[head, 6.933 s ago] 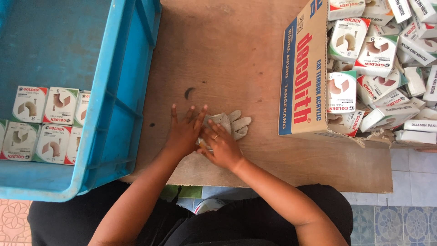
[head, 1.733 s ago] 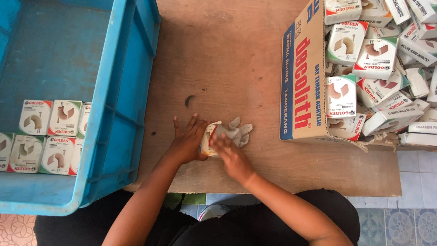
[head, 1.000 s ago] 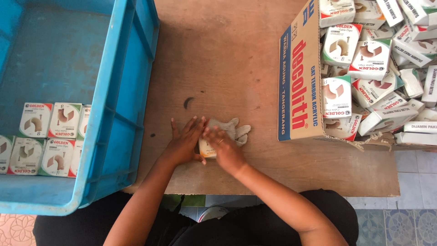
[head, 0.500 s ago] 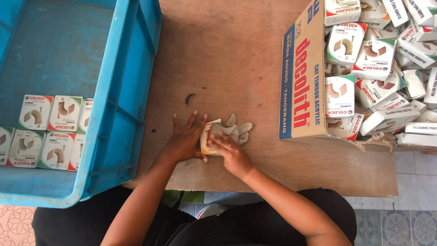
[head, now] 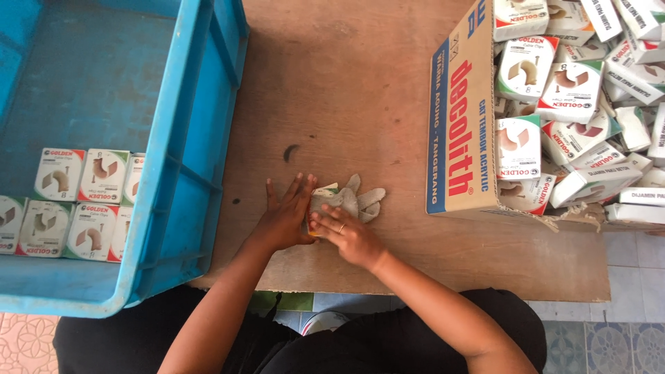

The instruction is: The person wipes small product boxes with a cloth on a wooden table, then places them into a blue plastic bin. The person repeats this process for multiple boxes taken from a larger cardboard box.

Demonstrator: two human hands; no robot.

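A small white and green box [head: 321, 196] lies on the brown wooden table [head: 346, 90], mostly hidden between my hands. My left hand [head: 287, 213] rests beside it with fingers spread flat, touching its left side. My right hand [head: 345, 232] presses on top of the box, fingers closed over it, a ring on one finger. A grey work glove [head: 360, 199] lies crumpled right behind the box, its fingers pointing away from me.
A blue plastic crate [head: 104, 138] at the left holds rows of small white and green boxes [head: 76, 201]. An open cardboard carton [head: 460, 118] at the right spills many similar boxes [head: 575, 97]. A dark mark [head: 289, 150] sits on the table. Tiled floor lies below.
The box that was tilted up between my hands half a second ago now lies flatter on the table, with my right hand pressing on it. My left hand stays beside it.
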